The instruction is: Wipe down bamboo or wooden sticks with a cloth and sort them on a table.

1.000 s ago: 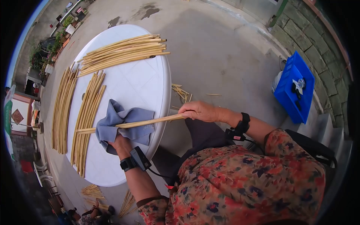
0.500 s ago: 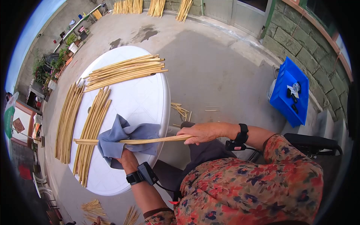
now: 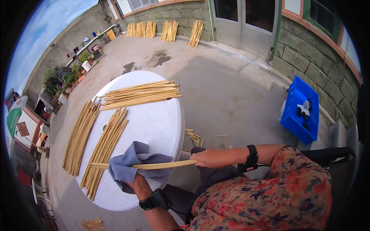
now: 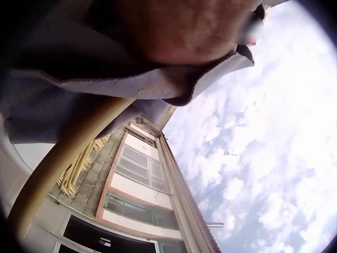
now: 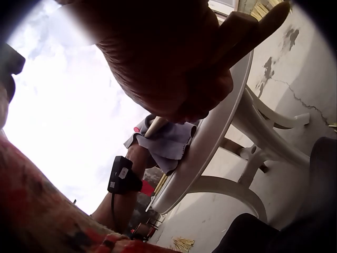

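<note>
In the head view a pale yellow stick (image 3: 165, 165) lies across a blue-grey cloth (image 3: 129, 163) and passes through its folds. My left hand (image 3: 139, 186) grips the stick through the cloth from below; its fingers are mostly covered. My right hand (image 3: 212, 158) holds the near end of the stick, fingers curled round it. In the right wrist view two rounded ends, one of them a stick end (image 5: 271, 23), stick out past the right hand (image 5: 174, 68). The left wrist view shows the stick (image 4: 68, 155) emerging below the cloth (image 4: 121, 87).
A white oval table (image 3: 154, 123) bears rows of sticks at its far side (image 3: 140, 94), left edge (image 3: 81, 136) and middle (image 3: 106, 152). A blue crate (image 3: 295, 115) stands at the right. Short pieces (image 3: 194, 136) lie on the ground beyond the table edge; bundles (image 3: 169, 30) lean on the far wall.
The head view has tilted up, showing more of the wall and doors. Both hands keep hold of the stick, and the cloth stays wrapped around it at much the same place.
</note>
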`<state>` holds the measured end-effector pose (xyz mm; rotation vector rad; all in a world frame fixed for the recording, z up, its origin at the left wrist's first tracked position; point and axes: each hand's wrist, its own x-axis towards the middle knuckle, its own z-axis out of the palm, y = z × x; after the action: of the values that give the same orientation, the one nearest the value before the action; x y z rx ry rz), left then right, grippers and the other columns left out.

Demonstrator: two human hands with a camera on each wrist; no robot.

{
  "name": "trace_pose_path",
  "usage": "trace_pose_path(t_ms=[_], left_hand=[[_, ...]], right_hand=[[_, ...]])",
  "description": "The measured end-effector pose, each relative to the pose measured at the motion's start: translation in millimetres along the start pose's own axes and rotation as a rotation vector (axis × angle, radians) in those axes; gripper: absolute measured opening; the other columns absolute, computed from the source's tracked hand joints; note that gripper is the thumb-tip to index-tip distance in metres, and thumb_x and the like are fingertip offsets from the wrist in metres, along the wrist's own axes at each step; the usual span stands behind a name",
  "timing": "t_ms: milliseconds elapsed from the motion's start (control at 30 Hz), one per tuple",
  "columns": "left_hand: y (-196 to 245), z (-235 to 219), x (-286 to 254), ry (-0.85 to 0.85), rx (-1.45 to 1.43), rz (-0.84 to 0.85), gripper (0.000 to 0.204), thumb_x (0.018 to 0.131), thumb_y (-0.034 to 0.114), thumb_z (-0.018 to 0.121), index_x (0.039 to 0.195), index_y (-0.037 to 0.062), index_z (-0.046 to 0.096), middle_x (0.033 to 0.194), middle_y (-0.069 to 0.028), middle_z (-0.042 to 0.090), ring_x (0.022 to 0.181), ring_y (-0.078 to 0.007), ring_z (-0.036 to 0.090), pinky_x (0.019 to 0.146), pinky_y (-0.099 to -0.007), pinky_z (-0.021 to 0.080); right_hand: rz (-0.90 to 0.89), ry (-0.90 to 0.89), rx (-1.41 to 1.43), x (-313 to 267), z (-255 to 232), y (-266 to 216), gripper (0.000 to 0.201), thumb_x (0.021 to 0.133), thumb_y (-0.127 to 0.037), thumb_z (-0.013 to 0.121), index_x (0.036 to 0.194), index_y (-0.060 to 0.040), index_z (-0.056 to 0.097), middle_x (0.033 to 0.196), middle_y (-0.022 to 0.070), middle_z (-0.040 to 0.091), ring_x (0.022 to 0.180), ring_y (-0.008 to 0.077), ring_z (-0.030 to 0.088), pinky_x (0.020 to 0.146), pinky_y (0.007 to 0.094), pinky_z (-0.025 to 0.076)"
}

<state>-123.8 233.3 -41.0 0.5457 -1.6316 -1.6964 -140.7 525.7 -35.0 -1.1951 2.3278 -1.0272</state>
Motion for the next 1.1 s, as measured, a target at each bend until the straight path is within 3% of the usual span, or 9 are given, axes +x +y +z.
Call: trace_pose_path(t_ms=[133, 167, 300, 400, 533, 700, 800, 967, 1100], left_hand=[[11.0, -12.0, 9.9, 0.026, 0.004, 0.057, 0.037, 0.088, 0.019, 0.051, 0.119, 0.0026, 0.041, 0.116, -0.0054, 0.046, 0.101, -0.0152, 0.045, 0.088, -0.0281, 0.038], [23.5, -4.7, 4.9, 0.117, -0.128, -0.07, 0.031, 0.088, 0.018, 0.051, 0.114, 0.0023, 0.045, 0.112, -0.0058, 0.049, 0.098, -0.0152, 0.047, 0.086, -0.0288, 0.041], [-24.1, -13.4, 30.0, 0.086, -0.192, 0.01, 0.025, 0.087, 0.026, 0.052, 0.103, 0.0071, 0.051, 0.1, -0.002, 0.053, 0.088, -0.0143, 0.051, 0.077, -0.0286, 0.045], [-26.3, -1.9, 38.2, 0.182, -0.349, -0.187, 0.026, 0.087, 0.025, 0.052, 0.106, 0.0077, 0.051, 0.101, -0.0023, 0.054, 0.089, -0.0138, 0.052, 0.078, -0.0262, 0.044], [-38.9, 4.6, 50.7, 0.242, -0.475, -0.15, 0.034, 0.091, 0.029, 0.043, 0.113, 0.004, 0.048, 0.111, -0.009, 0.053, 0.101, -0.0223, 0.052, 0.089, -0.0337, 0.043], [-20.9, -21.8, 59.5, -0.004, -0.686, -0.157, 0.039, 0.086, 0.033, 0.048, 0.114, 0.0055, 0.047, 0.112, -0.0105, 0.053, 0.103, -0.0244, 0.051, 0.092, -0.0371, 0.042], [-21.8, -22.0, 43.7, 0.079, -0.583, -0.16, 0.045, 0.086, 0.039, 0.047, 0.115, 0.0051, 0.046, 0.113, -0.0114, 0.052, 0.107, -0.0257, 0.048, 0.094, -0.0396, 0.039], [-44.7, -29.7, 21.4, -0.147, -0.731, -0.297, 0.051, 0.083, 0.041, 0.053, 0.12, 0.0078, 0.042, 0.117, -0.0091, 0.049, 0.11, -0.0257, 0.045, 0.094, -0.0404, 0.039], [-48.4, -22.2, 12.5, -0.136, -0.726, -0.356, 0.047, 0.084, 0.038, 0.053, 0.119, 0.0089, 0.043, 0.115, -0.0078, 0.05, 0.108, -0.0238, 0.046, 0.093, -0.0385, 0.039]], right_hand=[[-0.019, 0.01, -0.129, -33.4, -15.8, 17.5, 0.017, 0.087, -0.021, 0.047, 0.095, -0.0073, 0.043, 0.074, 0.0162, 0.055, 0.069, 0.0369, 0.054, 0.06, 0.0445, 0.041], [0.0, -0.004, -0.183, -40.8, -16.8, 21.9, 0.017, 0.086, -0.021, 0.048, 0.095, -0.0076, 0.043, 0.076, 0.0157, 0.055, 0.069, 0.0367, 0.054, 0.06, 0.0445, 0.041], [-0.018, 0.018, -0.087, -60.7, -17.1, 25.5, 0.017, 0.086, -0.021, 0.048, 0.097, -0.0081, 0.044, 0.076, 0.0148, 0.055, 0.069, 0.0357, 0.054, 0.059, 0.0438, 0.041], [0.144, -0.117, -0.105, -71.4, -37.7, 11.5, 0.02, 0.088, -0.024, 0.047, 0.101, -0.0084, 0.045, 0.077, 0.0145, 0.055, 0.07, 0.0349, 0.055, 0.059, 0.0428, 0.041], [0.288, -0.151, -0.065, -77.2, -36.9, 9.5, 0.026, 0.088, -0.028, 0.048, 0.106, -0.0088, 0.046, 0.077, 0.0152, 0.056, 0.071, 0.0337, 0.055, 0.061, 0.0418, 0.041], [0.233, -0.094, -0.041, -92.9, -24.7, 34.4, 0.027, 0.088, -0.029, 0.049, 0.106, -0.0084, 0.047, 0.075, 0.0149, 0.055, 0.069, 0.0333, 0.054, 0.062, 0.0403, 0.042], [0.286, -0.087, 0.069, -88.2, -20.4, 30.2, 0.027, 0.088, -0.028, 0.05, 0.105, -0.008, 0.047, 0.074, 0.0141, 0.055, 0.069, 0.0322, 0.055, 0.063, 0.0383, 0.042], [0.298, -0.039, 0.07, -77.8, -16.9, 37.8, 0.028, 0.087, -0.028, 0.051, 0.106, -0.0087, 0.048, 0.075, 0.0138, 0.056, 0.068, 0.0302, 0.057, 0.062, 0.0357, 0.043], [0.289, -0.051, 0.065, -69.3, -16.3, 35.7, 0.029, 0.087, -0.029, 0.05, 0.107, -0.0088, 0.048, 0.076, 0.0139, 0.057, 0.068, 0.0302, 0.057, 0.061, 0.0352, 0.044]])
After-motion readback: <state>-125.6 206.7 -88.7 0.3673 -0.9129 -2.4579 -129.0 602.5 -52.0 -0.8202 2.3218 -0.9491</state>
